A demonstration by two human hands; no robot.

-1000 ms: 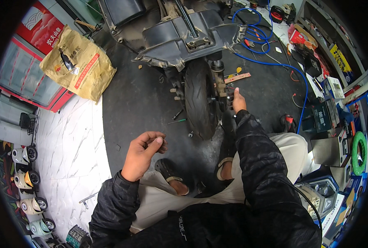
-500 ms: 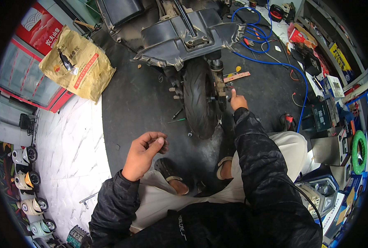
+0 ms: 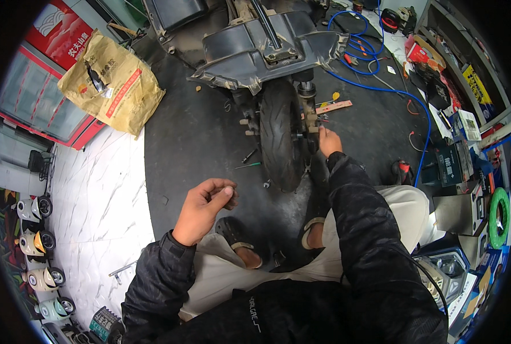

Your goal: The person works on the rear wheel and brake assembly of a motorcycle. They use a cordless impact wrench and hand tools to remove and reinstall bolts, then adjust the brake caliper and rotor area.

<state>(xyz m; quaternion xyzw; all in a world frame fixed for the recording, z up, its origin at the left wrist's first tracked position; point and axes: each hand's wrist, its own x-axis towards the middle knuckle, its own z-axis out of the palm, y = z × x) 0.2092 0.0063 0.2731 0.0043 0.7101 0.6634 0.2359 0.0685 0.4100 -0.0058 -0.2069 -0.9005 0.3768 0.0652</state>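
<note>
A scooter's black front wheel (image 3: 279, 137) stands upright on a dark mat, below battered dark plastic bodywork (image 3: 267, 51). My right hand (image 3: 330, 142) is at the right side of the wheel, against the lower end of the fork leg (image 3: 310, 112). Its fingers are closed there, and whatever they grip is hidden. In front of my left knee, my left hand (image 3: 204, 209) hovers with fingers curled and thumb pressed to them; I cannot make out anything in it. Left of the tyre lie a green-handled screwdriver (image 3: 248, 165) and a small dark tool (image 3: 248, 155).
A blue hose (image 3: 404, 92) loops across the mat on the right. Past the fork lies a reddish strip (image 3: 335, 107). A yellow sack (image 3: 115, 86) stands at the far left before a red cooler (image 3: 43, 97). Boxes, a battery (image 3: 448, 163) and a green ring (image 3: 499, 218) crowd the right.
My right thumb, raised beside the fork before, is now lower and tucked in against it. My left hand keeps its curled pose. The whole view has shifted slightly.
</note>
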